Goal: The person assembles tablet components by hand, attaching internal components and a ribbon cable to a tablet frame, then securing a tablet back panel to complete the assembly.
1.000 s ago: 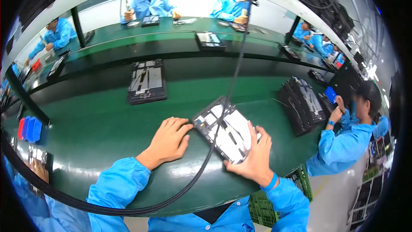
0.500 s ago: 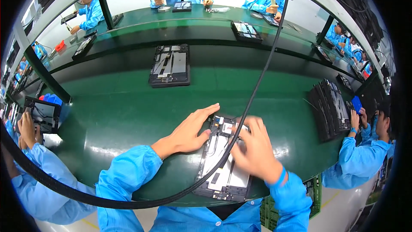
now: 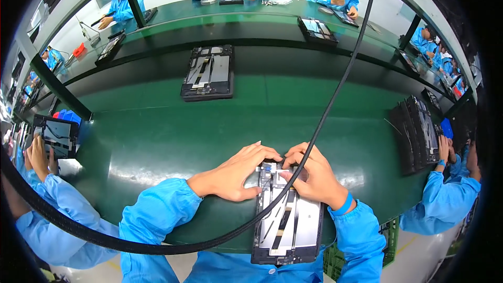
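Observation:
An opened tablet [image 3: 308, 222], its silver battery area and circuit parts bare, lies at the bench's near edge in front of me. My left hand [image 3: 233, 174] rests at its upper left corner, fingers stretched toward the top edge and thumb by the left side. Over the top right part of the tablet is my right hand [image 3: 317, 181], with fingers curled and thumb bent inward. Whatever its fingertips pinch is too small or hidden to make out. A black cable [image 3: 335, 94] hangs across the view and covers part of the tablet and right hand.
Another opened tablet [image 3: 222, 73] lies farther back on the green bench [image 3: 157, 136]. At the right stands a stack of dark tablets [image 3: 411, 136] beside a co-worker's arm [image 3: 440, 194]. A co-worker at the left holds a tablet [image 3: 58, 137]. A green crate [image 3: 390, 241] sits below the bench.
The tablet before me has come nearer. My right hand has moved from above its middle to its top end, fingers now curled. My left fingers have bent over toward the top edge.

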Demonstrator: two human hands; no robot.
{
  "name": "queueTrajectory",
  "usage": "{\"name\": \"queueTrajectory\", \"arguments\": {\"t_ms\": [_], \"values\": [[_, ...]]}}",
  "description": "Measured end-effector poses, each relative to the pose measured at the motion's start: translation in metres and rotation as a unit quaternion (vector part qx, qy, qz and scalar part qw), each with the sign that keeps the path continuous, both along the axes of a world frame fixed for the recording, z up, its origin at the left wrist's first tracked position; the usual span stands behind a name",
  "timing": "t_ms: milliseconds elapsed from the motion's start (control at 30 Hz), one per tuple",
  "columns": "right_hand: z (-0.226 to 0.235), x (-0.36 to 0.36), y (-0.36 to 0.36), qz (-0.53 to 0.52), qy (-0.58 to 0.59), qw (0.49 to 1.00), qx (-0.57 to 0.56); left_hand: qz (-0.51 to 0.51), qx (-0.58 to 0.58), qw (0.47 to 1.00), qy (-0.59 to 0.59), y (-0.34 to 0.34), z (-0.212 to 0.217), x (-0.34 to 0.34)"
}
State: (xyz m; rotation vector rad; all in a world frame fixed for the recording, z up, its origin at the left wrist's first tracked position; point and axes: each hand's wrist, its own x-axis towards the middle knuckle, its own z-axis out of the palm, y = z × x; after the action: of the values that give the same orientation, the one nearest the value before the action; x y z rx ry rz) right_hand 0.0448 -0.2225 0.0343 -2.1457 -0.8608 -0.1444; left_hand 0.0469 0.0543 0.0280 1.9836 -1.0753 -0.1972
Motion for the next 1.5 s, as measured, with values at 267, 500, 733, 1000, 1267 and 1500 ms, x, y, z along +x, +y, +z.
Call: {"name": "queueTrajectory", "arguments": {"t_ms": [267,500,733,1000,1267,1500], "values": [[-0.008,0.003,-0.013,0.002,0.008,1.0,-0.024,-0.023,0.027,0.999,0.037,-0.007,-0.001,0.01],[-0.013,0.006,-0.02,0.012,-0.063,0.998,-0.004,-0.04,0.038,0.997,0.061,-0.013,-0.006,0.017],[-0.02,0.008,-0.029,0.011,-0.05,0.999,0.003,-0.052,0.047,0.995,0.072,-0.019,-0.008,0.023],[-0.015,0.014,-0.037,0.033,0.006,0.998,0.049,-0.029,0.073,0.997,0.029,-0.034,-0.005,0.018],[-0.02,0.015,-0.039,-0.014,0.054,0.994,0.09,-0.036,0.059,0.997,0.027,-0.036,-0.008,0.022],[-0.023,0.018,-0.046,-0.014,0.051,0.995,0.08,-0.051,0.074,0.995,0.048,-0.042,-0.008,0.026]]}}
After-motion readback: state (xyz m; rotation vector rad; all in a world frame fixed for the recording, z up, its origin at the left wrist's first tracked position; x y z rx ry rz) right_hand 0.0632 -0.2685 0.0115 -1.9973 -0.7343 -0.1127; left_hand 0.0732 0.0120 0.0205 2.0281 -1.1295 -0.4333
